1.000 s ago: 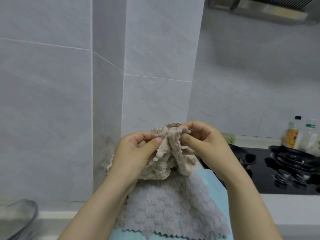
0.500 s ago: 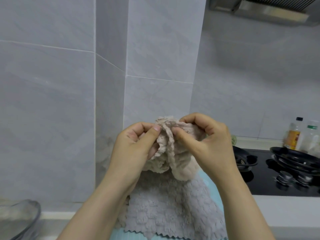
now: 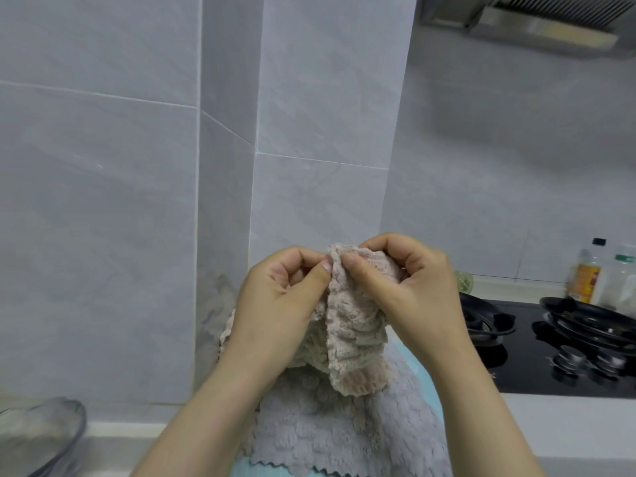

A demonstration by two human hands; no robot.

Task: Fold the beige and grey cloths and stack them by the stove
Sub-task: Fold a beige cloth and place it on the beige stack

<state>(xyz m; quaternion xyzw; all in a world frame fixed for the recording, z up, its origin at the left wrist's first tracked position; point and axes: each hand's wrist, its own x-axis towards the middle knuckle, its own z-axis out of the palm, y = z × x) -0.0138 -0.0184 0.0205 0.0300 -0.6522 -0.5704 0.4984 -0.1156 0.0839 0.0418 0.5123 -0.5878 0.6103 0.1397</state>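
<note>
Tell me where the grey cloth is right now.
In the head view the grey cloth lies low at centre on a light blue mat, under the beige cloth held by both hands, left of the stove.

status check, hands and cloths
Left hand and right hand both pinching beige cloth, held up bunched. Grey cloth flat underneath, unfolded. Nothing blocking.
</note>
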